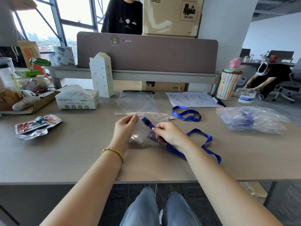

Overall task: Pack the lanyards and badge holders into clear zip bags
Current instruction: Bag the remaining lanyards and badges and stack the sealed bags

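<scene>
clear plastic badge holder (140,130) held just above the pale wooden desk (78,154) | left hand (125,128) fingers pinch its top edge | right hand (167,133) fingers pinch the blue ribbon lanyard (210,145) near its black clip | empty clear zip bag (138,103) lies behind

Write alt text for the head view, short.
Seen from above, a seated person's left hand holds a clear badge holder while the right hand pinches the blue lanyard at its black clip, over a light wood desk. Empty zip bags and a second lanyard lie beyond; a filled bag sits right.
</scene>
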Action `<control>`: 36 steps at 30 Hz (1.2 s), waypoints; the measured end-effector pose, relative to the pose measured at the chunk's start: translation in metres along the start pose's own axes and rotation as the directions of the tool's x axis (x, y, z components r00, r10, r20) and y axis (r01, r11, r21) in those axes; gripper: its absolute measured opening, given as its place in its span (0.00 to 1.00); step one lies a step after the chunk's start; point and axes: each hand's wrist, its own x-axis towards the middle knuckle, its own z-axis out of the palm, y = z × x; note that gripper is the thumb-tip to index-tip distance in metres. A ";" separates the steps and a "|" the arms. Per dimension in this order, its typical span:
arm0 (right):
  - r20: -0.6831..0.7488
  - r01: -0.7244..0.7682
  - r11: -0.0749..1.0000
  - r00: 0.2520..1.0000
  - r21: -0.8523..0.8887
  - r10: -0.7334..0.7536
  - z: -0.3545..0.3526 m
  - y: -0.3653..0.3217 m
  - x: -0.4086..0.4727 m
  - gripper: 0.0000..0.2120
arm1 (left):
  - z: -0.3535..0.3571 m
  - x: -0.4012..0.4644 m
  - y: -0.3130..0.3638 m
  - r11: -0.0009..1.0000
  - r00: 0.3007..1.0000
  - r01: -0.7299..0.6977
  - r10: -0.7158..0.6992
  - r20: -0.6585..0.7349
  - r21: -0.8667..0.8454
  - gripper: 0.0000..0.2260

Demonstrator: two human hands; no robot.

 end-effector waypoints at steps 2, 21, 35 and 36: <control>0.010 0.013 0.996 1.000 -0.088 -0.012 -0.003 -0.001 0.000 0.07 | -0.001 0.002 0.004 1.000 1.000 0.003 -0.004 -0.024 -0.026 0.04; 0.221 -0.002 1.000 0.975 0.011 0.000 -0.061 0.009 0.096 0.07 | 0.014 0.088 0.035 0.974 0.924 0.111 -0.029 0.380 -0.196 0.08; -0.063 0.015 0.994 0.998 -0.113 -0.023 -0.045 -0.002 0.118 0.12 | 0.028 0.070 0.044 0.852 0.598 -0.047 -0.393 0.698 0.521 0.04; -0.094 0.030 0.991 0.995 -0.133 -0.043 -0.047 -0.005 0.118 0.12 | 0.032 0.069 0.045 0.817 0.631 -0.097 -0.391 0.670 0.568 0.04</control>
